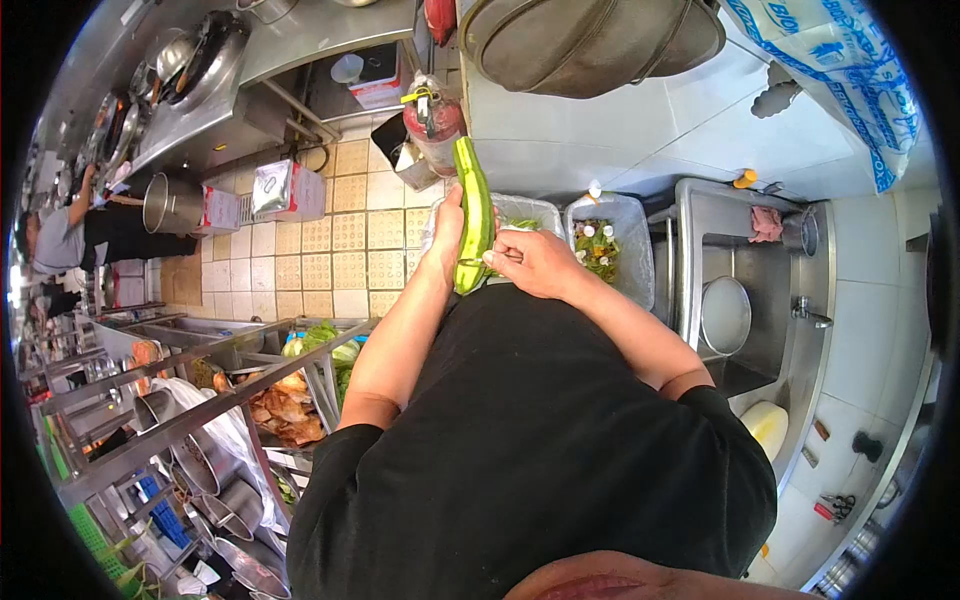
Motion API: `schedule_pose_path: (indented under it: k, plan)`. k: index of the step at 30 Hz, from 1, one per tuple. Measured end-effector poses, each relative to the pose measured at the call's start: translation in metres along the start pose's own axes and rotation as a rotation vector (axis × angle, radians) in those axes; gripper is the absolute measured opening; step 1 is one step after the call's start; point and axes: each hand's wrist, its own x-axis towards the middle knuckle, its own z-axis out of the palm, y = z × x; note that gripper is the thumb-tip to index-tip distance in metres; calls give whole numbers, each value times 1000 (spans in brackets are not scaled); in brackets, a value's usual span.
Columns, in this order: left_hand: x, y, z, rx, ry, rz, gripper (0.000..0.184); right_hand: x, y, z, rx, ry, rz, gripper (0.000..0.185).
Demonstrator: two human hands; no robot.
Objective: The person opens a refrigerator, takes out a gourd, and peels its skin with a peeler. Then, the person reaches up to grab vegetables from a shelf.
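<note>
My left hand [451, 225] is closed around the side of a long green gourd [473, 200], held lengthwise in front of my body. Its skin is partly stripped, with pale green strips showing along it. My right hand [535, 262] is closed at the gourd's near end, gripping what looks like a small peeler [468, 262] against the surface; most of the tool is hidden by the fingers. Just beyond the hands stands a lined bin [545, 208] with green scraps in it. Another lined bin [645, 260], to the right, holds vegetable trimmings.
On the right is a steel sink [745, 365] with a round metal pot [725, 315] in it. A red fire extinguisher [436, 135] stands ahead. Metal shelving [200, 412] with food and pans lines the left. Another person [75, 240] stands at the far left.
</note>
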Motion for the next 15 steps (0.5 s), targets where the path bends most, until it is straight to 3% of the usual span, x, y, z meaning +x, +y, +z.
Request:
schedule_pose_path:
  k: [3,8,10,11,13,15]
  plan:
    - [-10,0,5,44,-19,-23,54,6,22,7,-49,173,30,33]
    - [-36,-6,19,128,-93,-108,52,40,82,-13,-34,180,249,30]
    - [-42,-3,18,121,-169,-114,52,55,110,-13,-94,420,257,33]
    - [-44,-1,17,107,-239,-122,52,56,115,-15,-93,420,253,33]
    - [-44,5,19,122,-168,-111,53,56,106,-19,-17,514,264,35]
    - [-29,6,11,107,-44,-59,52,47,81,-5,230,408,28,25]
